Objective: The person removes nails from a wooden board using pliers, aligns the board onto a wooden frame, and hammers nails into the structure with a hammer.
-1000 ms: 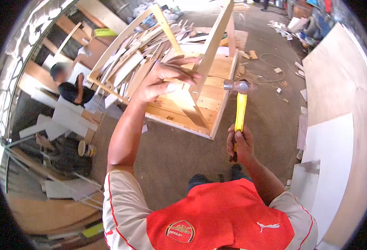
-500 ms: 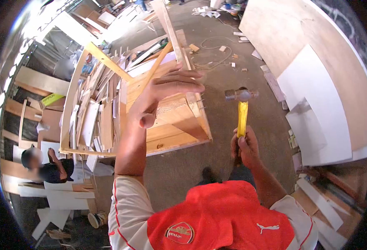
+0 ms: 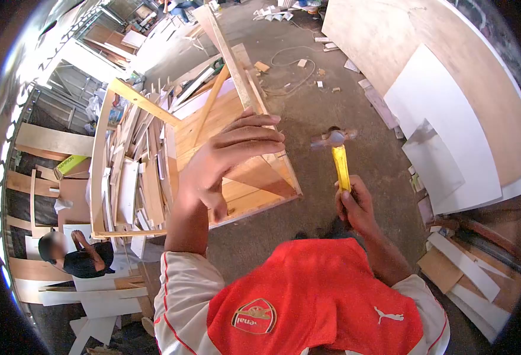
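Observation:
My right hand [image 3: 355,203] is wrapped round the yellow handle of a hammer [image 3: 341,168], low on the grip. The hammer stands upright with its metal head on top, slightly blurred, to the right of a wooden frame [image 3: 254,188] with plank panels. My left hand [image 3: 228,151] is over the frame's right side, fingers stretched out and thumb apart; nothing shows in it. Whether its fingertips touch the edge board I cannot tell. A long upright board [image 3: 228,50] rises from the frame's far end.
Wood offcuts [image 3: 131,177] are heaped behind the frame at left. Large panels [image 3: 444,136] lean at right. Boards [image 3: 465,266] lie at lower right. A person in dark clothing [image 3: 89,260] is at far left. A cord [image 3: 290,59] and scraps lie on the floor.
The view has shifted a little. My left hand has dropped slightly, its fingers now covering the edge where nails showed before. The hammer has moved slightly left in view, still in my right hand.

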A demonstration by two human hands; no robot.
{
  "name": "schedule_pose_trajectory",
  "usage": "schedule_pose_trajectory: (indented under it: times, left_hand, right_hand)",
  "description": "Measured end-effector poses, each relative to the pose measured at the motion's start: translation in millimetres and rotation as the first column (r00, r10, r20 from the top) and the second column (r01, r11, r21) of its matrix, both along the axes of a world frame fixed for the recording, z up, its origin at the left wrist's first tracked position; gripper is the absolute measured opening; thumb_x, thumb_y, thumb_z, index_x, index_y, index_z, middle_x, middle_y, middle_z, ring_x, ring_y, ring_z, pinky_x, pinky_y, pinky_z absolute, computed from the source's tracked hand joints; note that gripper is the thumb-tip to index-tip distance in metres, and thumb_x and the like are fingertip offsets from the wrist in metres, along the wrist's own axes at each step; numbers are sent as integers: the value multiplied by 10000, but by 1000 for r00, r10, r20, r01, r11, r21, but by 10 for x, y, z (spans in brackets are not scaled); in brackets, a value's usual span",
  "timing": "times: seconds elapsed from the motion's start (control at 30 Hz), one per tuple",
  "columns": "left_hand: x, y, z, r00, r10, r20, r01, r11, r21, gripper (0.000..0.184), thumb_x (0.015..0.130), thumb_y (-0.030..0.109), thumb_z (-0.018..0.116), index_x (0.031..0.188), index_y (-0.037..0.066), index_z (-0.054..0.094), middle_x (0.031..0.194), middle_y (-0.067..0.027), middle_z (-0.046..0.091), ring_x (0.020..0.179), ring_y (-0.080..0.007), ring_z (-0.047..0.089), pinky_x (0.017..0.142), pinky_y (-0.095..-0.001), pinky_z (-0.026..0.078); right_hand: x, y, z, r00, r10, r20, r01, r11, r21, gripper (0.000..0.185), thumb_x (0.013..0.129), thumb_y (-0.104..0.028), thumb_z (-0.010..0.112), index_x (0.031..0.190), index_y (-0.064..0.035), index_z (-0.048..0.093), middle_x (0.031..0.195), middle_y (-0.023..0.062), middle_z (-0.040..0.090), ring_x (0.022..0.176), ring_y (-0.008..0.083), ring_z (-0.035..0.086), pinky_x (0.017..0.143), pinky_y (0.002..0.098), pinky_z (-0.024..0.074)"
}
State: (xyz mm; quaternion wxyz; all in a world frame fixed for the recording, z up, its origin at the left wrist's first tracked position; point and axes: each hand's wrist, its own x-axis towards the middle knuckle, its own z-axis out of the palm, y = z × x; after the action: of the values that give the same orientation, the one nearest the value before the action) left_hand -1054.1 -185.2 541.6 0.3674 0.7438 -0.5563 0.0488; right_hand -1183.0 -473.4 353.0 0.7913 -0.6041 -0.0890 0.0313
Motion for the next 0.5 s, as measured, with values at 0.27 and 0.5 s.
schedule_pose_trajectory:
  times: [0.27,0.5]
  left_hand:
    - [-20,2,26,997,41,-58,-37,997,65,1368,506,1091,249,1161,-27,690,1187,-167,668,1249,-412,567,1146,-585,283]
    - [-52,-55,24,996,48,-71,-47,999,18,1330,535,1090,233,1096,-28,685,1104,-183,654,1166,-403,583,1131,-576,299]
  right_hand:
    - [135,11,-15,996,71,61,-67,996,-66,238,1054,-243,536,1212,-65,530,747,-18,502,529,55,437,468,235,372]
    - [224,121,-138,979,62,193,-46,995,-89,287,1062,-301,528,1231,-69,528,722,-22,491,514,55,424,461,241,367]
